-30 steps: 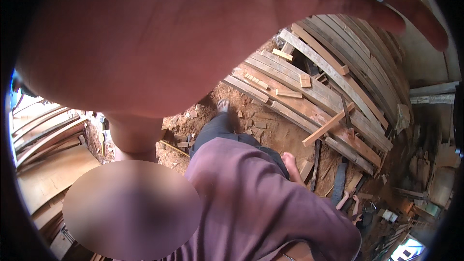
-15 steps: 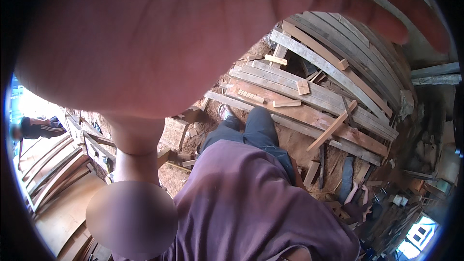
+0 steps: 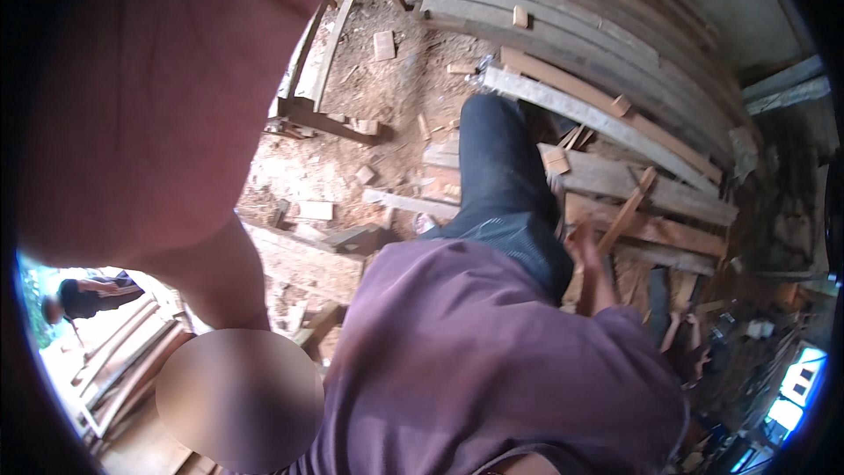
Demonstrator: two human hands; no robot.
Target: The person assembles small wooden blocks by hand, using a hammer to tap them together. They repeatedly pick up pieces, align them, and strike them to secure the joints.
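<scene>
Left hand (image 3: 149,114) fills the lens, fingers out of frame; right hand (image 3: 581,244) hangs near a stick (image 3: 628,209), finger state unclear. Beyond it, planks (image 3: 605,174) look laid, a block (image 3: 556,160) loose.

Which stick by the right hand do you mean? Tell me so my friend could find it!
Find the dark trouser leg near the middle. To its right, long planks lie side by side, near the right hand. The brown stick slants across those planks instead of running along with them.
</scene>
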